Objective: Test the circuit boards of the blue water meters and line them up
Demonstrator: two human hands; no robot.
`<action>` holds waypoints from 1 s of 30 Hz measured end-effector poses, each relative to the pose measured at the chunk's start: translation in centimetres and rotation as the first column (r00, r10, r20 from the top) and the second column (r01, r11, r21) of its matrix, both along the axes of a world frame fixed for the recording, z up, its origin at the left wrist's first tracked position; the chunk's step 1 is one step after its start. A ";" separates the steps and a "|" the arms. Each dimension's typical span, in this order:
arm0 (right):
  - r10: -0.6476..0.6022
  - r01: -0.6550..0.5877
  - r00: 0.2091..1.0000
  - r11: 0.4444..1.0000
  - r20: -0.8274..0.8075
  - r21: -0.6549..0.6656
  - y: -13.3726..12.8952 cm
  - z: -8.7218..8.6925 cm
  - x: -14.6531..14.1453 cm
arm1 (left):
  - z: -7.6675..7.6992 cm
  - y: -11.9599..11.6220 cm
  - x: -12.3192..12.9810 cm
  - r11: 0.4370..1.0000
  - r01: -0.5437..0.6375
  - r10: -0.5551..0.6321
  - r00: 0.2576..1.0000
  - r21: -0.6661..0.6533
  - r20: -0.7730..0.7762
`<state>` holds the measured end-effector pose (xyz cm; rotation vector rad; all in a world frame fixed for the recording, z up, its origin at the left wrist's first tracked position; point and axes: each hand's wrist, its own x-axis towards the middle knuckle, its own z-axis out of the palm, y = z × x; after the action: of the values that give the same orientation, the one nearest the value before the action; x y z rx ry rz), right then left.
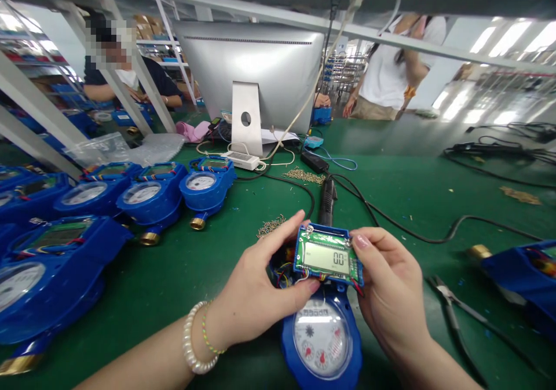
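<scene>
Between my two hands is a green circuit board with a lit LCD reading 0.0, set in a blue frame. My left hand grips its left side, thumb along the lower edge and index finger at the upper corner. On the right, my right hand pinches the board's edge between thumb and fingers. The board sits tilted over the top of a blue water meter, whose round dial faces up. Coloured wires show beside and under the board; the meter's compartment is partly hidden.
Several blue water meters stand at left, another at right. Pliers lie right of my hand. A black electric screwdriver and screw piles lie ahead. Behind stands a monitor; cables cross the table. Other people are beyond.
</scene>
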<state>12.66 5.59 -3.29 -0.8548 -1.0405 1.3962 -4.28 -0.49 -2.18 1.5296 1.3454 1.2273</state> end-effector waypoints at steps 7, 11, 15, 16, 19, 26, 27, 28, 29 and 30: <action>0.149 -0.148 0.989 0.989 0.021 -0.015 -0.2 0.4 -0.2 | -0.9 0.4 -0.3 0.986 -0.051 0.057 0.998 0.160 -0.037; 0.206 -0.231 0.959 0.966 0.193 0.119 -0.7 0.7 -0.1 | -1.2 0.5 -0.3 0.966 -0.099 0.117 0.991 0.237 -0.060; 0.178 -0.244 0.928 0.954 0.327 0.173 -1.1 0.8 -0.1 | -1.2 0.4 -0.3 0.943 -0.100 0.145 0.982 0.318 -0.124; 0.173 -0.243 0.924 0.954 0.340 0.176 -1.2 0.8 -0.2 | -1.3 0.4 -0.3 0.938 -0.097 0.150 0.979 0.333 -0.137; 0.166 -0.239 0.918 0.956 0.360 0.170 -1.3 0.9 -0.4 | -1.3 0.2 -0.3 0.922 -0.092 0.168 0.970 0.376 -0.176; 0.184 -0.252 0.920 0.954 0.347 0.164 -1.5 1.0 -0.7 | -1.4 0.0 -0.1 0.896 -0.099 0.222 0.945 0.434 -0.242; 0.184 -0.253 0.920 0.953 0.345 0.165 -1.5 1.1 -0.7 | -1.4 0.0 -0.1 0.894 -0.103 0.233 0.938 0.437 -0.257; 0.187 -0.256 0.920 0.952 0.344 0.167 -1.6 1.1 -0.8 | -1.4 -0.1 -0.1 0.891 -0.108 0.246 0.930 0.441 -0.271; 0.190 -0.259 0.920 0.951 0.344 0.168 -1.6 1.1 -0.8 | -1.4 -0.1 -0.1 0.886 -0.110 0.261 0.922 0.450 -0.287; 0.193 -0.263 0.918 0.950 0.347 0.168 -1.6 1.1 -0.8 | -1.3 -0.2 0.0 0.879 -0.110 0.276 0.911 0.464 -0.305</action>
<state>11.90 3.97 -2.23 -0.8420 -1.5601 1.3301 -4.32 -0.64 -3.52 2.0594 1.5640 1.5037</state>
